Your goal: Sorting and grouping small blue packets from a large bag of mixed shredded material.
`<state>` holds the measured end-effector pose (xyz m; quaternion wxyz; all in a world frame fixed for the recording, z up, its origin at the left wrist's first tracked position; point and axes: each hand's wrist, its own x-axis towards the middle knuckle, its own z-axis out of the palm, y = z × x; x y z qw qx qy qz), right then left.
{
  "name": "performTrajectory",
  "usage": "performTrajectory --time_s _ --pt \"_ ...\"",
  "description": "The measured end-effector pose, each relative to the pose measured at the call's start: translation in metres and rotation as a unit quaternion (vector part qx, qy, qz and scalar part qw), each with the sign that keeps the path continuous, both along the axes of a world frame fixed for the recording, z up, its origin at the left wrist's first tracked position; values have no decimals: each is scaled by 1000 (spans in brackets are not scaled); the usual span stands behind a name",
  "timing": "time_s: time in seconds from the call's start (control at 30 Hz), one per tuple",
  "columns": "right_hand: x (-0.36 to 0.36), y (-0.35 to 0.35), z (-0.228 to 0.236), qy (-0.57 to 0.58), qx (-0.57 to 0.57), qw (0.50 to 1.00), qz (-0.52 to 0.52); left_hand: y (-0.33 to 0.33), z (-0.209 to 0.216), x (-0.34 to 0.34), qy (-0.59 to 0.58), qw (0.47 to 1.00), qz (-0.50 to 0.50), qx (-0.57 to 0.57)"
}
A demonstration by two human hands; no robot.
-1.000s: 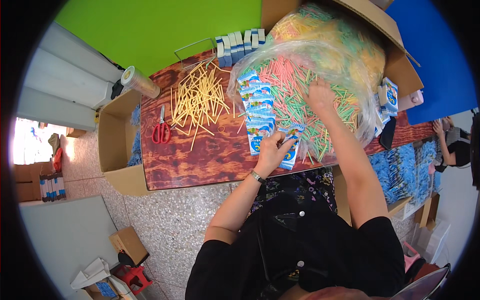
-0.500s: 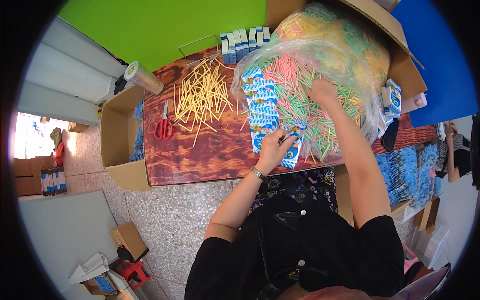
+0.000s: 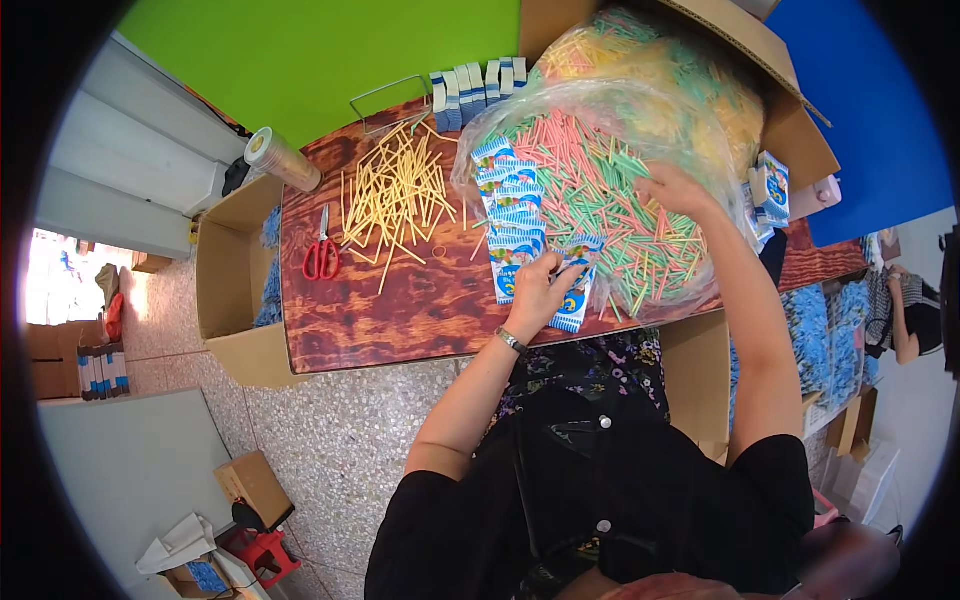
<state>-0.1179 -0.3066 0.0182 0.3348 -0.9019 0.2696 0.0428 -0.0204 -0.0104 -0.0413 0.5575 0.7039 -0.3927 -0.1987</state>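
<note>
My left hand (image 3: pixel 537 297) rests at the table's front edge, its fingers closed on a small blue-and-white packet (image 3: pixel 572 305). Beside it an overlapping column of similar packets (image 3: pixel 516 236) lies along the left side of a heap of short, thin pink, green and yellow sticks (image 3: pixel 610 190). This heap spills from a large clear plastic bag (image 3: pixel 725 150). Above the sticks, my right hand (image 3: pixel 678 190) has its fingers drawn together at the pile; what they pinch, if anything, is too small to make out.
Loose yellow sticks (image 3: pixel 400 190) are piled on the wooden table (image 3: pixel 400 325), near red-handled scissors (image 3: pixel 322 258). Blue-and-white bundles (image 3: pixel 468 92) stand at the back. A clear cylinder (image 3: pixel 282 158) and an open carton (image 3: pixel 235 265) are on the left; a large carton (image 3: pixel 805 140) is behind the bag.
My right hand has risen slightly out of the sticks and shifted right, its fingers now in sight. My left hand stays on the packet. The whole view has shifted a little.
</note>
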Motion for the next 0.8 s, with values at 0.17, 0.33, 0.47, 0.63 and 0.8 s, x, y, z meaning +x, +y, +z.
performTrajectory --time_s 0.17,0.33,0.47,0.63,0.8 --pt "-11 2 1 49 -56 996 51 -6 -2 1 -12 1000 -6 -2" --pt "-22 15 14 -40 196 979 -41 -5 1 0 -4 1000 -3 15" --pt "-32 34 24 -106 462 880 -29 -8 -2 1 0 1000 -1 4" --pt "-45 60 -2 -175 605 769 -111 -9 1 1 13 1000 15 8" --pt "-46 61 -7 -153 589 787 -101 -7 5 6 -30 999 17 11"
